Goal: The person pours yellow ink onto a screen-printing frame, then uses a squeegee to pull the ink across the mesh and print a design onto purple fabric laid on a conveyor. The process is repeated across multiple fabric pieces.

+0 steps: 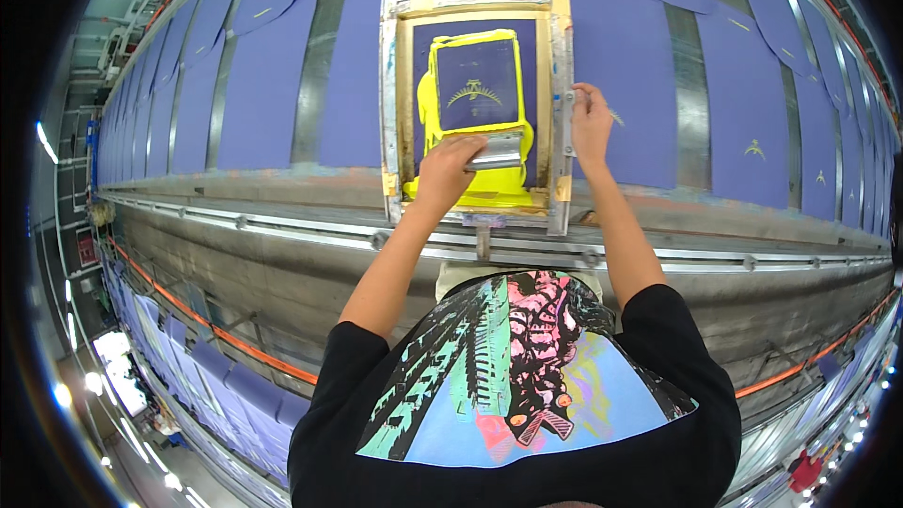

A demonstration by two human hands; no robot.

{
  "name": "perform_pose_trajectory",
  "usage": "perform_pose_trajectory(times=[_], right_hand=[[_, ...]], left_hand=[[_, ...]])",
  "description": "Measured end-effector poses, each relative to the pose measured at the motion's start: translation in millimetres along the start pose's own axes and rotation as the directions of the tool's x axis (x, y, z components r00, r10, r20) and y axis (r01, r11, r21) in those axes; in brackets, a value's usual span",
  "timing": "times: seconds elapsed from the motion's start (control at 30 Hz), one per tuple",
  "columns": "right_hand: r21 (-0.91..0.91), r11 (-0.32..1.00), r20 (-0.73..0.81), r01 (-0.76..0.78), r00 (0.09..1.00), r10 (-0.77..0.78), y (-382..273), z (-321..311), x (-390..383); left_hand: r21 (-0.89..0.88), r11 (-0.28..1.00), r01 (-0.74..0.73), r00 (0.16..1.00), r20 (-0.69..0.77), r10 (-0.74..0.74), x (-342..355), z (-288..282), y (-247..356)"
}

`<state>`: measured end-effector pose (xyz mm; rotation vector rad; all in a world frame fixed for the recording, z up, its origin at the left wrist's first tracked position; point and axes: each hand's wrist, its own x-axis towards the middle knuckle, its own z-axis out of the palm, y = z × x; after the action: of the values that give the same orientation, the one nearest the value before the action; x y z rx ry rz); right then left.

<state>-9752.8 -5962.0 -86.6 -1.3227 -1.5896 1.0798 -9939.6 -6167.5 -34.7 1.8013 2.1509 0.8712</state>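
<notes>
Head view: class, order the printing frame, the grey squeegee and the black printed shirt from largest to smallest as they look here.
1. Black printed shirt
2. Printing frame
3. Grey squeegee

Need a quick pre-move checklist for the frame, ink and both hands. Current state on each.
1. Metal squeegee gripped: ok, left hand holds it by its left end.
2. Frame steadied: cannot tell; the right hand is at its right rail, but pressure doesn't show.
3. Yellow ink kept inside frame: ok, no spill seen over the rails.
4. Ink evenly spread: not ok, broad at the near end and left side, thinner along the far edge.
5. Frame lined up with the purple panels: cannot tell, it hides what lies beneath.
</notes>
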Motion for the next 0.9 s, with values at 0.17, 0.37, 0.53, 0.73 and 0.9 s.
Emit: perform_pose_trajectory(times=[0.17, 0.37, 0.53, 0.73, 0.9], right_hand=[[0.047, 0.997, 0.028, -0.060, 0.998, 0.059, -31.2, 105.7, -48.7], [-0.033, 0.999, -0.022, 0.012, 1.000, -0.013, -41.2, 155.3, -69.2], [-0.147, 0.986, 0.039, -0.075, 0.996, 0.081, -44.0, 162.3, -69.3], [-0.103, 0.990, -0.004, -0.091, 0.996, 0.091, -35.9, 163.9, -69.0], [-0.134, 0.988, 0.008, -0.078, 0.997, 0.080, -45.9, 163.8, -70.7]], left_hand=[[0.042, 0.999, 0.023, 0.997, 0.069, -0.026, -32.7, -71.5, -93.3], [0.085, 0.996, 0.033, 0.997, 0.067, -0.038, -63.6, -99.5, -139.3], [0.073, 0.997, 0.018, 0.982, 0.187, -0.032, -102.0, -112.6, -156.2], [0.108, 0.992, -0.069, 0.996, 0.071, 0.061, -54.5, -99.6, -176.7], [0.072, 0.989, 0.131, 0.950, 0.277, -0.146, 102.0, -125.2, -220.7]])
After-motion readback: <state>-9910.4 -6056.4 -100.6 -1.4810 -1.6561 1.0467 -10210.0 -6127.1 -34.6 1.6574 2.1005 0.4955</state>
